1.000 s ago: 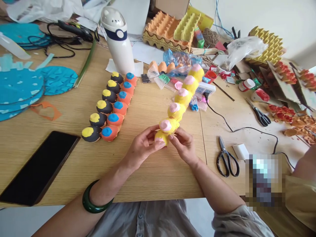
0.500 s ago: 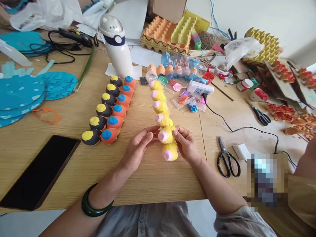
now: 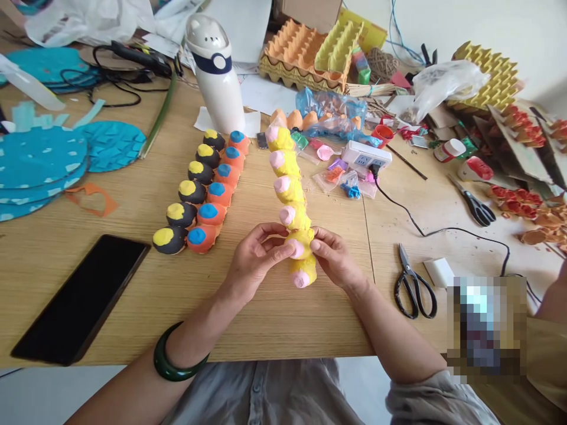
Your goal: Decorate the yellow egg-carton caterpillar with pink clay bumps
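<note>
Between my hands is an egg-carton strip [image 3: 293,192] with bumps covered in yellow clay, each tipped with pink clay. My left hand [image 3: 259,257] grips its left side near the lower end, thumb on a pink tip. My right hand [image 3: 334,257] pinches the right edge at the same height. Left of it on the table lie two similar strips side by side: a black strip with yellow tips [image 3: 188,192] and an orange strip with blue tips [image 3: 218,192].
A dark tablet [image 3: 82,298] lies at the left front. Scissors [image 3: 414,286], a white adapter [image 3: 439,273] and a power strip [image 3: 367,156] with its cable are to the right. A white bottle [image 3: 217,88] and egg trays [image 3: 305,56] stand behind. Another person's sleeve [image 3: 547,354] shows at right.
My left thumb has come down onto a pink tip of the yellow strip, where it was lifted off before. The strip has tilted slightly, and the whole view has shifted a little.
</note>
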